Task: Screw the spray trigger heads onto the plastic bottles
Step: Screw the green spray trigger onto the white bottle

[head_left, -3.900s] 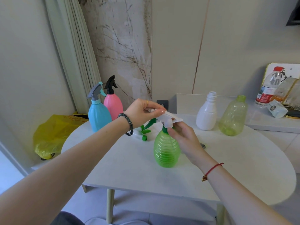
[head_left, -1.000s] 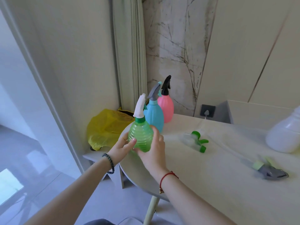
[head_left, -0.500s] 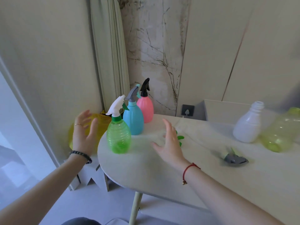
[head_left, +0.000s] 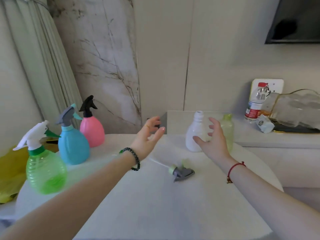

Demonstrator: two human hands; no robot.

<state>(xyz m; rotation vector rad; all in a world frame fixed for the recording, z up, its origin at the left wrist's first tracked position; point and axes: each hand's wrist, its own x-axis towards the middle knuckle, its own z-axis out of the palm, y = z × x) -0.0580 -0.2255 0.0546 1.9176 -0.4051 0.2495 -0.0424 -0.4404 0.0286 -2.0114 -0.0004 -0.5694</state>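
Three bottles with trigger heads on stand at the table's left: a green bottle [head_left: 45, 168] with a white head, a blue bottle [head_left: 73, 146] with a grey head, a pink bottle [head_left: 92, 130] with a black head. A white bottle [head_left: 194, 135] and a pale yellow-green bottle [head_left: 227, 130] stand headless at the back right. A loose grey trigger head [head_left: 181, 172] with a pale green collar lies mid-table. My left hand [head_left: 149, 135] hovers open over the table. My right hand [head_left: 212, 139] is open just in front of the white bottle, not touching it.
The round white table [head_left: 155, 205] has its edge at the left and right. A yellow bag [head_left: 10, 170] lies left of it. On the ledge at the back right are a water bottle [head_left: 256, 104], a glass vessel [head_left: 294, 110] and a small white packet [head_left: 265, 123].
Both hands let go of the green bottle, which now stands at the left. They have moved right, toward the white bottle. The view has swung right.
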